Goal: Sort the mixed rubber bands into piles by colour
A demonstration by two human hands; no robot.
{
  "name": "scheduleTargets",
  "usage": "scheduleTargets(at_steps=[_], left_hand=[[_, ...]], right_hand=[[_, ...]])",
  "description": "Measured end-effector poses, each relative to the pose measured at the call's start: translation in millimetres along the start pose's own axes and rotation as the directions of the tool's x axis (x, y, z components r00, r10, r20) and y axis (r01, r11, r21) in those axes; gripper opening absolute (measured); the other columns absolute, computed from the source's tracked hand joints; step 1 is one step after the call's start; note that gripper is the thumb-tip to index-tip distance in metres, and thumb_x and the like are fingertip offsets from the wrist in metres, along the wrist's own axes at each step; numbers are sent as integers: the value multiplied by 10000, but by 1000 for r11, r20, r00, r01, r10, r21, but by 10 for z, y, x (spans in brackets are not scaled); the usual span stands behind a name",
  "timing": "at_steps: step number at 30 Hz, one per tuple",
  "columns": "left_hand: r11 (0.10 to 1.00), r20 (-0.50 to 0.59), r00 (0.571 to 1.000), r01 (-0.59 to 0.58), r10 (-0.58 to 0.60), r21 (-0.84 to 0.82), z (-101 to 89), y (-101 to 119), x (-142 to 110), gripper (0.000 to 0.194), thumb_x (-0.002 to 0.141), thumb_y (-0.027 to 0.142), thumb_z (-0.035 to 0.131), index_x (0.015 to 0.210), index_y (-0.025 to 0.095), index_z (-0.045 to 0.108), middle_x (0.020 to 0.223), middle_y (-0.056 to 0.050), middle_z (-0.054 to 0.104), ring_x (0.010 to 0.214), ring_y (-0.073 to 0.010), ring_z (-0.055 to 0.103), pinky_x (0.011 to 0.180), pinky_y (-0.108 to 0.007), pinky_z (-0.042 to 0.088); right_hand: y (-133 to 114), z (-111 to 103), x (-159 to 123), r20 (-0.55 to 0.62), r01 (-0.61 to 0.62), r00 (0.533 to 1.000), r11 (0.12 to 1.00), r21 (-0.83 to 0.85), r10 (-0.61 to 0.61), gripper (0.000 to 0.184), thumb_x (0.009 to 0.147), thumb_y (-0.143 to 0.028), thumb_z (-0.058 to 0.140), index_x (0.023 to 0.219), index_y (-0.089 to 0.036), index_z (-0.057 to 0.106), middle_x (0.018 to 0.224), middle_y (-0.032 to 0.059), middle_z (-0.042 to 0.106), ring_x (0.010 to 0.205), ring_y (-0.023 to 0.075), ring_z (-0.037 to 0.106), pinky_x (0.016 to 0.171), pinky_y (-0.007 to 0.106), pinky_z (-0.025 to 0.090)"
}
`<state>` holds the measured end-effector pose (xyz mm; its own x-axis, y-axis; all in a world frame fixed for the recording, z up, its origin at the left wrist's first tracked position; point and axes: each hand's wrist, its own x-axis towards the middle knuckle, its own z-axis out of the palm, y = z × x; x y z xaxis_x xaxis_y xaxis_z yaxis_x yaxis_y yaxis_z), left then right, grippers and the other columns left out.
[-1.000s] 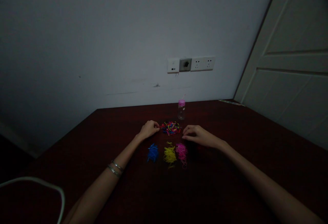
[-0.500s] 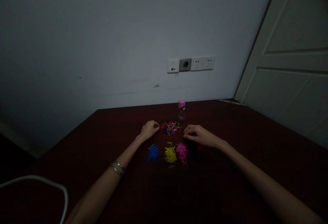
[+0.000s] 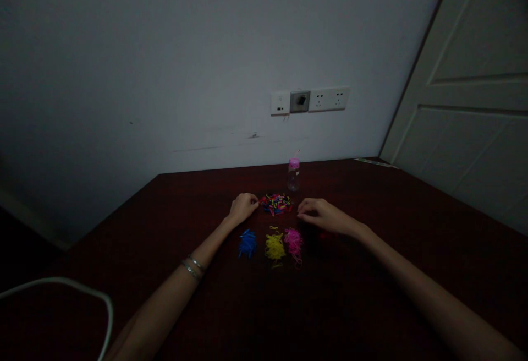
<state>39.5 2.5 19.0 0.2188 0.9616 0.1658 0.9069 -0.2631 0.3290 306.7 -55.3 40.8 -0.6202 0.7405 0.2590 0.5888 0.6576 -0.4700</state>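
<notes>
A mixed heap of small coloured rubber bands (image 3: pixel 277 204) lies on the dark red-brown table (image 3: pixel 198 190). My left hand (image 3: pixel 244 207) rests at the heap's left edge, thumb and fingers pinched together by some red bands; whether it holds one is too small to make out. Just right of the heap, my right hand (image 3: pixel 319 213) has its fingers bent and the thumb close to the fingertips; anything between them is hidden. Nearer me lie a blue rubber band pile (image 3: pixel 247 244), a yellow rubber band pile (image 3: pixel 274 246) and a pink rubber band pile (image 3: pixel 293 242).
Behind the heap stands a clear bottle (image 3: pixel 293 179) with a pink lid. Wall sockets (image 3: pixel 328 99) sit above the table's back edge. A white cable (image 3: pixel 103 295) curves in at the lower left. Something faintly red (image 3: pixel 325 235) shows in shadow below my right hand.
The whole view has shifted slightly. My right hand has drawn a little to the right, away from the heap. My left hand has stayed at the heap's left edge.
</notes>
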Motion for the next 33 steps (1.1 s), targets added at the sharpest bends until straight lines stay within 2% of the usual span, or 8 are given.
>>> scheduleTargets(at_steps=[6,11,16,21,27,33], left_hand=[[999,-5,1000,14,-14,-38,-2,-23,10,211,738,275,518,841,200,686,854,-54,665,798,-177,594,656,-227,413],[997,-25,999,-23,21,-75,-58,-111,74,208,710,250,511,790,176,688,786,-48,657,724,-152,576,628,-218,397],[961,-32,990,-139,135,-239,-192,-129,145,227,688,243,507,758,122,685,683,-41,631,637,-122,539,602,-211,384],[887,25,960,-246,278,-390,-316,215,34,212,672,233,532,740,92,676,620,-30,603,554,-91,475,528,-197,349],[822,64,893,-380,446,-423,-372,708,-212,171,691,170,521,759,114,668,668,-24,595,584,-84,478,545,-188,358],[819,41,883,-416,468,-396,-345,828,-301,170,726,211,522,776,135,665,714,-28,596,616,-91,486,578,-199,375]], right_hand=[[-13,-19,-12,-22,-16,1000,1000,26,17,238,824,-317,475,827,-168,661,924,74,606,811,166,560,750,314,445],[21,-16,-10,-27,-9,1000,1000,27,10,221,822,-296,479,812,-163,655,904,71,605,806,161,559,746,305,444],[-13,-27,6,-111,2,994,1000,31,1,207,822,-285,483,827,-168,653,946,73,576,823,158,555,764,311,445],[-121,-46,20,-192,35,981,998,53,-24,171,811,-285,506,874,-188,632,975,70,553,863,166,545,791,327,443],[-187,-32,23,-195,61,980,997,54,-50,268,758,-358,581,979,-208,588,949,62,575,854,177,541,765,334,443],[-195,-30,34,-198,91,977,995,46,-80,154,796,-317,538,859,-205,623,916,61,593,888,182,529,793,348,431]])
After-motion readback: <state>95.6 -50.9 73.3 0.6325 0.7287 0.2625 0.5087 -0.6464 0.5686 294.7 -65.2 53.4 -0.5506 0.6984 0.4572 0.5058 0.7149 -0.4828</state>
